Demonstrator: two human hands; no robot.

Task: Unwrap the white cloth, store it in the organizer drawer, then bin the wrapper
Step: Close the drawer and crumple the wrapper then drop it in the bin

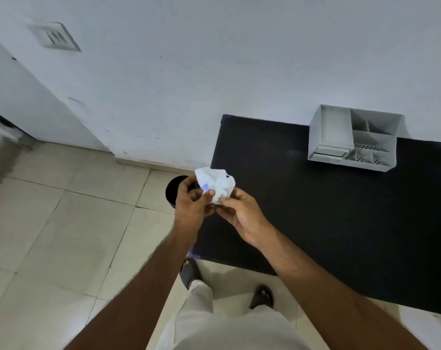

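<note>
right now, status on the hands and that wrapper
Left hand and right hand both pinching the crumpled white wrapper. Held above the black bin, beside the table. Grey organizer on the table, untouched. Nothing in the way.

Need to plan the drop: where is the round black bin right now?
In the head view, the round black bin stands on the tiled floor by the black table's left edge, partly hidden behind the left hand holding the crumpled white wrapper.

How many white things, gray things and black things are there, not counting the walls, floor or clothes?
White: 1, the crumpled bundle in both hands.
Gray: 1, the organizer.
Black: 2, the table and the bin.
Total: 4
</note>
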